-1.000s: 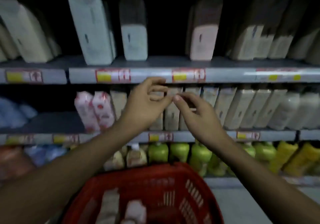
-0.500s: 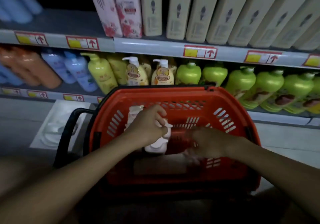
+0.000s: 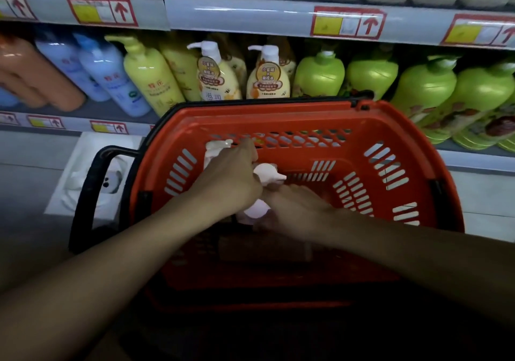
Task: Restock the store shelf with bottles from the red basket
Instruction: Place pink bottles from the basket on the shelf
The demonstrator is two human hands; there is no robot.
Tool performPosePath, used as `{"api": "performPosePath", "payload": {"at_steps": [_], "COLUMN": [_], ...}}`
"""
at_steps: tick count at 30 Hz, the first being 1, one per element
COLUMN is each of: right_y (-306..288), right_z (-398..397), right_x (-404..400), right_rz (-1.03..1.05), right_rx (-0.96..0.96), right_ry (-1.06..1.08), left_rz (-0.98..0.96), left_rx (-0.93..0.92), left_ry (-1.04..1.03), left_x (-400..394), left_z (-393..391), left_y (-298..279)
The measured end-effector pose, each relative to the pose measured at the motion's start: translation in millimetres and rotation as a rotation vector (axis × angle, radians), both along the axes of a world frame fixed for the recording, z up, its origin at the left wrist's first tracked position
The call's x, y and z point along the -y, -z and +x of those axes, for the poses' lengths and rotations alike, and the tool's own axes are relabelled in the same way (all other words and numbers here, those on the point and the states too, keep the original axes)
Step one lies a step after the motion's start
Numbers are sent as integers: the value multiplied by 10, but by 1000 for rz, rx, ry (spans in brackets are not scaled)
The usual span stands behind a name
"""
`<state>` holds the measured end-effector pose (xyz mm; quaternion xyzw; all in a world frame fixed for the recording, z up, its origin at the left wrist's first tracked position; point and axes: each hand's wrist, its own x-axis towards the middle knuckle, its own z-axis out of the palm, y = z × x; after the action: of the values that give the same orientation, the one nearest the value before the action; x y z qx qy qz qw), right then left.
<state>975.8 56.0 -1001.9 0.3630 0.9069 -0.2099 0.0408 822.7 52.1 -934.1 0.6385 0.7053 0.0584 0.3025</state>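
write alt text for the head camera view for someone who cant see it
Seen from above, a person's left hand and right hand reach into a red basket and together take hold of a pale pump bottle. Behind the basket, a store shelf holds rows of green bottles, yellow bottles and blue bottles under red-framed price tags.

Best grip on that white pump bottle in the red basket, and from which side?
Grip the pump bottle around its shoulder just under the pump head, coming from above through the red basket's open top. It stands pump-up with the walls closing off its sides. Both hands already sit there: left hand, right hand.
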Motion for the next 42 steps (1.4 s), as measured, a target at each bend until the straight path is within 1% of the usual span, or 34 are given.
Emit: {"api": "performPosePath", "payload": {"at_steps": [2, 4, 7, 11, 13, 14, 15, 17, 19, 22, 24, 25, 28, 30, 31, 33, 35, 37, 39, 40, 42], "right_y": [107, 104, -114, -489, -727, -846, -964, -1157, -1324, -1550, -1683, -1723, -1789, -1830, -1853, -1877, -1841, -1752, -1679, -1654, -1613], "right_z": [-98, -138, -68, 83, 205, 284, 367, 525, 634, 720, 751, 779, 838, 834, 831, 837, 835, 784, 706, 663, 599], "right_x": [47, 42, -29, -88, -120, -138, -157, -188, -184, -157, -142, -155, -229, -284, -317, -359, -360, -305, -242, -217, -207], "right_rz": [78, 55, 7, 98, 164, 180, 170, 122, 121, 153, 148, 139, 70, -75, -203, -466, -684, -949, -1181, -1264, -1339], "right_rx": [62, 86, 38, 32, -70, -139, -208, -303, -397, -562, -644, -685, -882, -1094, -1198, -1343, -1432, -1461, -1396, -1366, -1349], "right_ry": [-64, -73, -37, -2, 44, 77, 102, 107, 124, 180, 193, 210, 380, 496, 564, 682, 756, 722, 654, 630, 613], "left_rz": [-24, -24, 48, 152, 217, 215, 189, 123, 94, 108, 105, 83, 6, -26, -64, -161, -273, -358, -406, -425, -464], "left_rx": [7, -1, 15, 81, 142, 210, 299, 434, 493, 535, 557, 596, 777, 863, 930, 1124, 1355, 1496, 1580, 1607, 1649], "left_ry": [-10, -24, -53, -102, -106, -109, -97, 9, 145, 226, 214, 184, 93, 95, 93, 49, -28, -50, -40, -40, -49], "left_x": [7, 16, 4, 11, 42, 63, 87, 132, 202, 272, 277, 261, 181, 145, 133, 123, 108, 85, 55, 42, 53], "left_z": [-24, -59, -137, -250, -263, -258, -255, -248, -208, -104, -21, 8, 77, 127, 147, 164, 162, 143, 113, 104, 99], "left_y": [0, 6, -15, -104, -126, -140, -154, -176, -193, -132, -144, -167, -274, -364, -403, -475, -532, -552, -531, -542, -568]}}
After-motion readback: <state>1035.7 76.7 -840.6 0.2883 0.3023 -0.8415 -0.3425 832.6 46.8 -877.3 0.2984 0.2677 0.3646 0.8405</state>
